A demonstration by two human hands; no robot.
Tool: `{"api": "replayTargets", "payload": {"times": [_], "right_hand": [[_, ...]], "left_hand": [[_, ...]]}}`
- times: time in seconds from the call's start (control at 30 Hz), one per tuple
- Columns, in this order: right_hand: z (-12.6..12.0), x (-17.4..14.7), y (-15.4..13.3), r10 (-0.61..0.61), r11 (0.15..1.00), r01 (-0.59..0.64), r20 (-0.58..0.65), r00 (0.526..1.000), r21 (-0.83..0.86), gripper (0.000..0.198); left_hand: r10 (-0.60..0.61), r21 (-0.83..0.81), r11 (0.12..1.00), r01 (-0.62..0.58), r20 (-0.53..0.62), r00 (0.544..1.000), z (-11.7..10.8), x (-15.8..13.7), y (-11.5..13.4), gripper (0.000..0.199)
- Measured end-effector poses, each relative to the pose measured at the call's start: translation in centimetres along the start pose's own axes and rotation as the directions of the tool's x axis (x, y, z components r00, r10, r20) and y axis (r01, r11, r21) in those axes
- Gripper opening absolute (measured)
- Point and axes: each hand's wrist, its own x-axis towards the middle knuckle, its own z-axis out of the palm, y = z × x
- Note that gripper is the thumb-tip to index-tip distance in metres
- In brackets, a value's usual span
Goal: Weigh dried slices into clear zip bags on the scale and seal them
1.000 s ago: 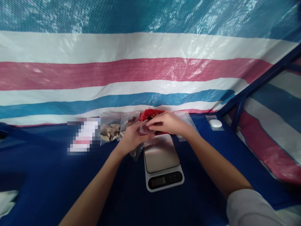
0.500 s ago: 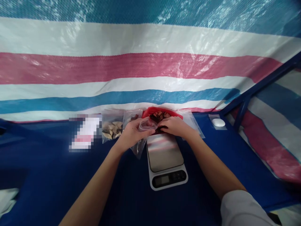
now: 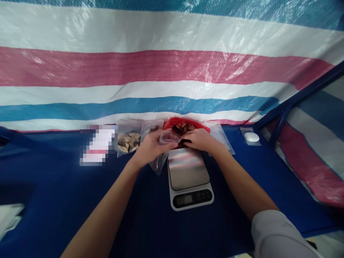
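My left hand (image 3: 151,146) grips a clear plastic bag (image 3: 170,138) by its rim, the mouth spread open beside my right hand (image 3: 199,139). My right fingers are at the mouth of the red bag (image 3: 202,125), among dark brown pieces (image 3: 183,127); I cannot tell whether they are closed on any. The red bag lies at the back of the desk (image 3: 145,215), just behind the scale (image 3: 189,170). A pouch of pale slices (image 3: 129,141) sits left of my left hand.
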Motion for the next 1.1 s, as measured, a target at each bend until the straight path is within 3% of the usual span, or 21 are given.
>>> {"api": "replayTargets", "payload": {"times": [0.2,0.43,0.57,0.73,1.1], "right_hand": [[-1.2,-0.4,1.1,0.036,0.962,0.008,-0.157,0.987,0.271,0.024],[-4.4,-1.5,-0.3,0.160,0.760,0.055,-0.268,0.950,0.648,0.030],[-5.3,-1.5,-2.0,0.082,0.737,0.118,-0.261,0.962,0.666,0.026],[-5.3,-0.9,-3.2,0.012,0.815,0.127,-0.235,0.972,0.565,0.015],[-4.4,-0.2,-3.6,0.090,0.791,0.048,-0.193,0.977,0.610,0.022]], "left_hand": [[0.021,0.035,0.999,-0.021,0.001,1.000,0.3,0.2,-0.5,0.045],[0.044,0.052,0.998,-0.045,0.033,0.999,0.9,0.1,0.1,0.046],[0.088,0.068,0.993,-0.091,0.052,0.995,1.5,0.0,0.6,0.046],[0.111,0.128,0.985,-0.112,0.016,0.994,1.7,0.0,0.0,0.055],[0.111,0.154,0.982,-0.107,-0.018,0.994,1.7,0.1,-0.3,0.059]]}}
